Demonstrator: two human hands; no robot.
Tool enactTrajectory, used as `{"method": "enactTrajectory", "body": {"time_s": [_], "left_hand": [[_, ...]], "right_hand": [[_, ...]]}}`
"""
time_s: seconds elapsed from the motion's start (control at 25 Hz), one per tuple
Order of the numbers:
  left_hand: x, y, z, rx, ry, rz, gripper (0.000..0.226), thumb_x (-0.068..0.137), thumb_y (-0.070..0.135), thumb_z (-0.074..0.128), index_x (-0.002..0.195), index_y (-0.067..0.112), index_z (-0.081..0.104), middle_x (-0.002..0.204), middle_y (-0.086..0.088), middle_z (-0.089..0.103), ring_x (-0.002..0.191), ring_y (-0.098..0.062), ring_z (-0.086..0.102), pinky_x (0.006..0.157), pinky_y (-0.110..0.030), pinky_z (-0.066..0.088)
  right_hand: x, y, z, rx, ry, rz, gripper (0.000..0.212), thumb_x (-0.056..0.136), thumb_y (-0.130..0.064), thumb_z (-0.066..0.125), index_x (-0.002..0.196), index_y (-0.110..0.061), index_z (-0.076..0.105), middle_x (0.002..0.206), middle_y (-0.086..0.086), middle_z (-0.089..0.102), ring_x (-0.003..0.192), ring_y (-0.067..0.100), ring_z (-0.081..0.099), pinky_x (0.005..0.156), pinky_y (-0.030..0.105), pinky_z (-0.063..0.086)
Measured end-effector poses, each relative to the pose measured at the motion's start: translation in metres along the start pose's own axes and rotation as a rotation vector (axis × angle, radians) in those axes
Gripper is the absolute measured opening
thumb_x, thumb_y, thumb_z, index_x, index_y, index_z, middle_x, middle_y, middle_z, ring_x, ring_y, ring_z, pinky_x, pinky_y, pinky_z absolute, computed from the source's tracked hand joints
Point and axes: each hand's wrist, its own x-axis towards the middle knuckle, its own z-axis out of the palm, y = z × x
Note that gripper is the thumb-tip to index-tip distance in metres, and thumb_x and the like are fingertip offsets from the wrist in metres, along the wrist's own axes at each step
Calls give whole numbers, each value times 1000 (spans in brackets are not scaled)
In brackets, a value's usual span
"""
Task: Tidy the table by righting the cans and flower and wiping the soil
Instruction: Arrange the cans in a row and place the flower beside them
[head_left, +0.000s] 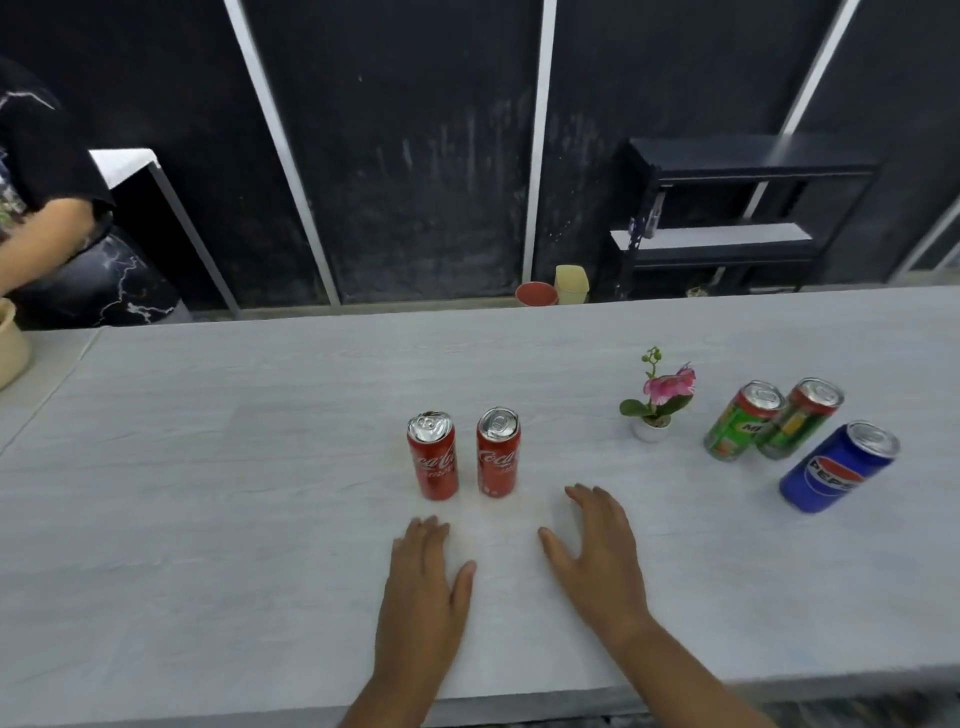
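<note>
Both hands lie palm down on the pale grey surface (234, 493), fingers straight and holding nothing: the left hand (423, 577) near six o'clock in the view, the right hand (597, 551) just beside it toward three o'clock, with its fingers a little spread. At twelve o'clock from the left hand stand two red Coca-Cola cans, upright and close together but apart, the left Coca-Cola can (432, 456) and the right Coca-Cola can (497, 453). At one o'clock from the right hand the flower (657, 400), pink with green leaves, stands upright in its small white pot. Farther toward two o'clock are two green cans (743, 422) side by side, seemingly touching, their labels too blurred to read in full. The blue Pepsi can (837, 467) stands near them, at three o'clock from the right hand. At nine o'clock in the view another person (47, 208) in a dark shirt leans in. Beyond the far edge, around twelve o'clock, sit a red bowl (536, 293) and a yellow cup (571, 284), with a black shelf (737, 208) at two o'clock.
</note>
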Motion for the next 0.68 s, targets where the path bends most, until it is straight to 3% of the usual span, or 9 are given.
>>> {"method": "enactTrajectory", "body": {"time_s": [0.08, 0.16, 0.28, 0.48, 0.56, 0.68], "left_hand": [[-8, 26, 17, -3, -76, 132, 49, 97, 48, 67, 133, 14, 70, 148, -6, 65, 144, -32, 59, 122, -49, 45], [-8, 54, 34, -26, -154, 235, 48, 90, 46, 80, 129, 18, 74, 146, -1, 68, 143, -28, 61, 124, -40, 39], [0, 97, 54, -125, -234, 308, 49, 99, 50, 68, 139, 21, 68, 157, 4, 58, 155, -19, 45, 128, -33, 19], [32, 154, 90, -240, -334, 286, 56, 105, 52, 54, 154, 25, 52, 166, 12, 43, 162, -5, 25, 134, -24, 2], [50, 179, 103, -295, -413, 229, 59, 106, 51, 55, 159, 29, 43, 170, 15, 36, 163, -6, 21, 133, -21, 6], [79, 224, 122, -396, -509, 141, 66, 106, 48, 62, 163, 32, 34, 171, 13, 34, 159, -6, 31, 126, -17, 24]], "right_hand": [[-11, 11, -11, -20, 35, 16, 61, 91, -36, 80, 145, -19, 58, 149, 0, 58, 149, 24, 42, 122, 46, 40], [-18, 22, -24, -1, 39, 81, 57, 93, -33, 78, 145, -20, 58, 150, -2, 57, 150, 21, 39, 123, 42, 37], [-20, 48, -53, -4, 91, 174, 55, 94, -31, 78, 144, -21, 58, 151, -3, 57, 151, 21, 39, 123, 40, 34], [-14, 100, -109, -104, 167, 346, 56, 92, -33, 80, 143, -21, 60, 149, -2, 58, 149, 25, 41, 123, 44, 37], [-13, 125, -129, -100, 251, 415, 54, 89, -33, 82, 137, -20, 62, 139, 1, 62, 138, 27, 49, 117, 47, 44], [-6, 156, -153, 4, 374, 581, 60, 86, -39, 84, 137, -24, 57, 135, 0, 60, 130, 24, 51, 110, 44, 47]]}}
